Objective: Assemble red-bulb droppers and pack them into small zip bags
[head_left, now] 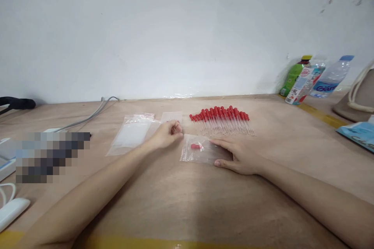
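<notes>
A clear zip-lock bag (209,153) lies flat on the table, its zip end toward the left. Inside shows a red rubber bulb (196,146), seemingly of a dropper like those behind. My right hand (241,157) rests on the bag's right end, fingers stretched out and thumb apart. At the bag's upper left corner is my left hand (168,134), its fingers curled in toward the thumb; whether they grip the bag's edge is hard to see. Just behind the bag, several glass droppers (220,118) with red bulbs lie side by side in a row.
Flat clear bags (131,134) lie left of my left hand, with another bag (172,116) behind it. Bottles (305,79) and a blue packet (358,134) are at the right. A grey cable (90,116) and a blurred-out patch (52,157) are at the left.
</notes>
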### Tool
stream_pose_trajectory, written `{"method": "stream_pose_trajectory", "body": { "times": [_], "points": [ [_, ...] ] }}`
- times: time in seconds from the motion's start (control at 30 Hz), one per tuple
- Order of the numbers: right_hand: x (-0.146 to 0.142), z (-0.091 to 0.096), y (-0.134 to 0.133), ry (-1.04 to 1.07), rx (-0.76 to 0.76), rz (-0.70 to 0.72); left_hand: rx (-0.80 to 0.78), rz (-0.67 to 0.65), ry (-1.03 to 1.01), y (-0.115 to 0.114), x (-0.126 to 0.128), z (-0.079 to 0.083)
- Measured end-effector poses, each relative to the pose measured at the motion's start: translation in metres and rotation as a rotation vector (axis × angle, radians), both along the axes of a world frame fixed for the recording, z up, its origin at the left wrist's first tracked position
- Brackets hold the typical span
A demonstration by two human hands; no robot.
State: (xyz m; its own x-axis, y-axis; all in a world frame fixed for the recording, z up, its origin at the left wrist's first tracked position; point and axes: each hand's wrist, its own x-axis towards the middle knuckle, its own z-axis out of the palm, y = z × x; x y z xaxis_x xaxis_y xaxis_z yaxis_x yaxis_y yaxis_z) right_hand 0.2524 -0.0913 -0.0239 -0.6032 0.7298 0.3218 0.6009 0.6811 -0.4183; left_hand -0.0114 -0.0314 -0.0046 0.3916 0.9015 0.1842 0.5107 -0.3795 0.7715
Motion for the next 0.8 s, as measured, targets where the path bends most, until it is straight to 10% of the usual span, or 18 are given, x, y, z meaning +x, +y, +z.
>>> {"method": "stream_pose_trajectory", "body": {
  "times": [0.47, 0.8],
  "points": [
    [0.006, 0.0, 0.006, 0.06, 0.083, 0.047, 0.015, 0.351, 0.164, 0.094, 0.064, 0.006],
    [0.011, -0.003, 0.004, 0.013, 0.051, -0.006, -0.104, 0.377, -0.247, 0.082, 0.03, 0.019]
  ]
}}
